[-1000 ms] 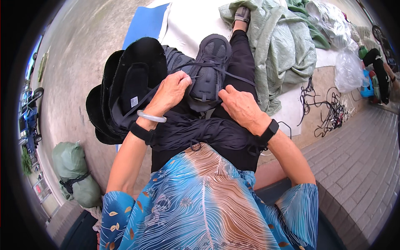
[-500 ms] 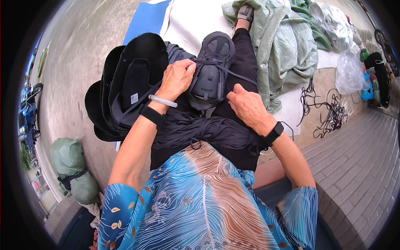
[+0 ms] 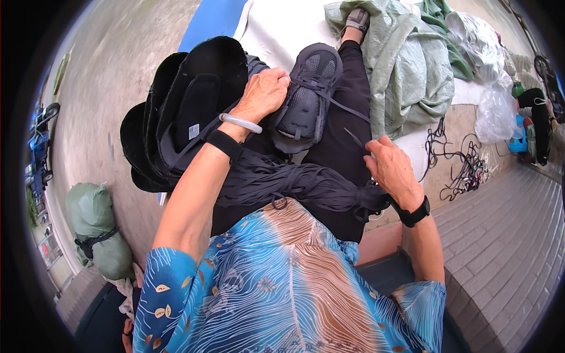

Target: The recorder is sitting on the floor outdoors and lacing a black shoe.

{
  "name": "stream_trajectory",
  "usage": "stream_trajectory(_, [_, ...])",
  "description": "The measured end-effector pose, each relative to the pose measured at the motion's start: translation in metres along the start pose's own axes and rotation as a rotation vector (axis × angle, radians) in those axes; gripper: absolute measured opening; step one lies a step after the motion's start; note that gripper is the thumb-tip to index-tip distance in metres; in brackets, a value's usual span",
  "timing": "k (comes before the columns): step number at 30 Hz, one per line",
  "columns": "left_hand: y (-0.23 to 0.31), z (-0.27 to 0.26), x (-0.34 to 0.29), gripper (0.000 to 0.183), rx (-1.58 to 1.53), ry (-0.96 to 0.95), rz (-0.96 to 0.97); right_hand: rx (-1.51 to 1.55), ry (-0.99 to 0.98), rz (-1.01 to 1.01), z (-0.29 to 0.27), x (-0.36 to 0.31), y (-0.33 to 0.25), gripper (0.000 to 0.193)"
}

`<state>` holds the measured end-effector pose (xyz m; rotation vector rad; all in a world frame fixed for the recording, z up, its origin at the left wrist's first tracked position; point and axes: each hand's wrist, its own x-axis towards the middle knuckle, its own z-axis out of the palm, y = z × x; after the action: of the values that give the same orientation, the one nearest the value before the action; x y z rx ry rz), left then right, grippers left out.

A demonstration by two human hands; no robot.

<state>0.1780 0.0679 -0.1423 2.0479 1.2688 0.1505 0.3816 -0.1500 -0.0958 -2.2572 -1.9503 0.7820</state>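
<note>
My left hand (image 3: 265, 93) curls closed, contents unclear, grey lace-up sneaker (image 3: 301, 117) just right of it; my right hand (image 3: 395, 169) pinches a slim grey strip (image 3: 354, 137).

Short-sleeved blue-and-brown printed shirt (image 3: 294, 288) over black trousers (image 3: 353, 76).
I see fine white wavy lines across the cloth, tan leaves (image 3: 162, 288) on the left sleeve (image 3: 176, 270), a white bangle (image 3: 240, 123) beside a black wristband (image 3: 225, 145) on the left wrist, a black strap (image 3: 410, 214) on the right and a grey shoe (image 3: 357, 21).

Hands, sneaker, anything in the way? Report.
Left hand curled closed beside dark grey sneaker, hold unclear. Right hand pinching thin pointed strip. Sneaker's lace runs over trouser leg. Lace bundle close by.
</note>
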Motion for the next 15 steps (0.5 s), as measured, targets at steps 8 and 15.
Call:
stream_trajectory(8, [-0.001, -0.003, 0.006, 0.029, 0.026, -0.045, -0.002, 0.259, 0.208, -0.157, 0.026, 0.039, -0.027, 0.028])
stream_trajectory(15, [-0.005, -0.004, 0.012, 0.021, -0.177, -0.141, 0.014, 0.785, 0.168, 0.212, 0.022, 0.026, -0.003, 0.027])
